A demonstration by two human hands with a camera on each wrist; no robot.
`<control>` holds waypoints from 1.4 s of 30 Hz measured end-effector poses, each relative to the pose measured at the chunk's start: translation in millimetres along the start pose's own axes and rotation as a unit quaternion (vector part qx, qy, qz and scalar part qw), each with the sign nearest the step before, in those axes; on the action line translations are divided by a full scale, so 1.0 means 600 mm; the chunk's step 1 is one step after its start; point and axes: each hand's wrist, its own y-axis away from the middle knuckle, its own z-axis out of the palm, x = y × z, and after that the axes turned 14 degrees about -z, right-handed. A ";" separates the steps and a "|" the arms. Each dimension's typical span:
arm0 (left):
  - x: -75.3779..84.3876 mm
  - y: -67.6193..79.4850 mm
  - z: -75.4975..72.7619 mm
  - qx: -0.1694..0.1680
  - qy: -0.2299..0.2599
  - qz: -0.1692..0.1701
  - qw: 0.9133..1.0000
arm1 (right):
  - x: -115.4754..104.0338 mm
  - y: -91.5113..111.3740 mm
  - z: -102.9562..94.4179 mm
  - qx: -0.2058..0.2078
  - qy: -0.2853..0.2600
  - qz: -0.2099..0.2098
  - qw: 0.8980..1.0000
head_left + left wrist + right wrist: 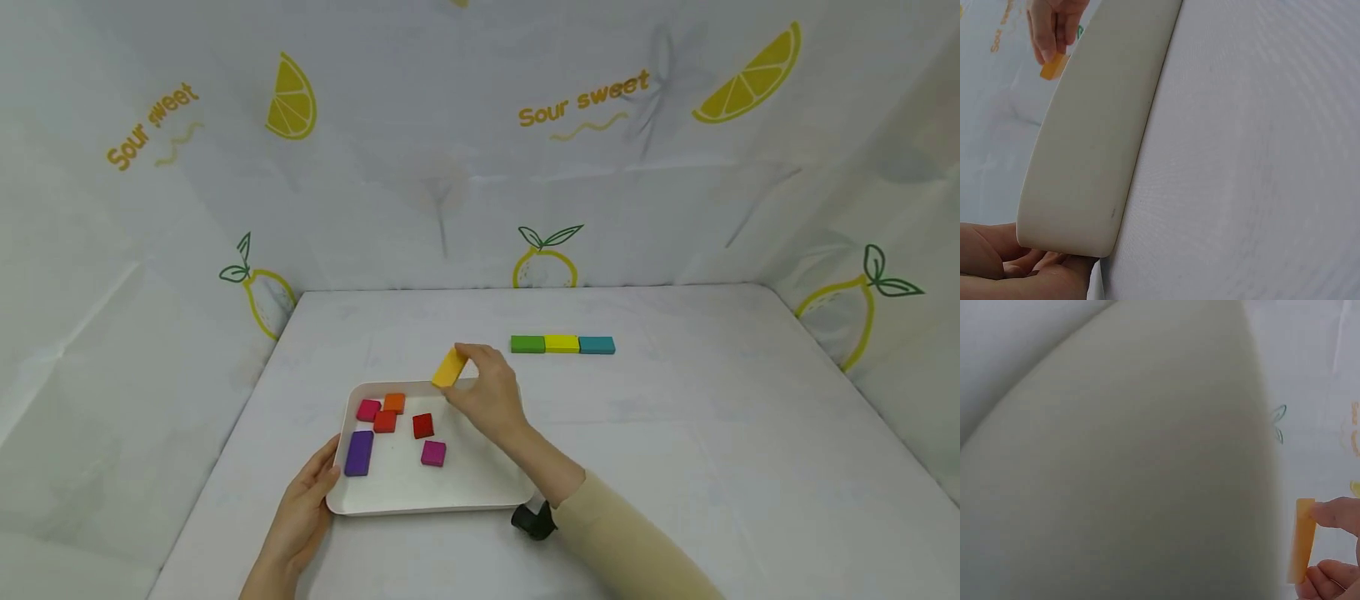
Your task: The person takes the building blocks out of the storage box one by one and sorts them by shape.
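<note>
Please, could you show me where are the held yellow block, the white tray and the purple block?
Held yellow block [449, 368]: head view, visible face.
White tray [397, 490]: head view, bare floor.
Purple block [359, 453]: head view, top face.

Head cam's looking down on the tray [390, 492], wrist cams facing its wall close-up, all 3 catching the yellow block [450, 367].

Soft, even, slightly dim light; shadows faint. Head view fairly crisp. Right-wrist view: off-white curved tray wall [1116, 456] shaded, badly out of focus. Left-wrist view: fine ripple patterning across smooth white tabletop covering [1241, 156].
</note>
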 end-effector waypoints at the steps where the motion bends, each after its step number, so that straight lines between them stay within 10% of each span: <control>1: 0.000 0.000 0.000 0.000 0.000 0.000 1.000 | 0.008 -0.002 -0.007 0.014 0.002 0.003 1.000; 23: 0.003 -0.001 -0.004 -0.009 -0.005 0.000 1.000 | 0.209 -0.018 -0.174 0.213 0.049 0.160 0.963; 42: 0.000 -0.003 -0.005 -0.013 -0.006 0.001 1.000 | 0.279 0.009 -0.230 0.241 0.077 0.301 0.919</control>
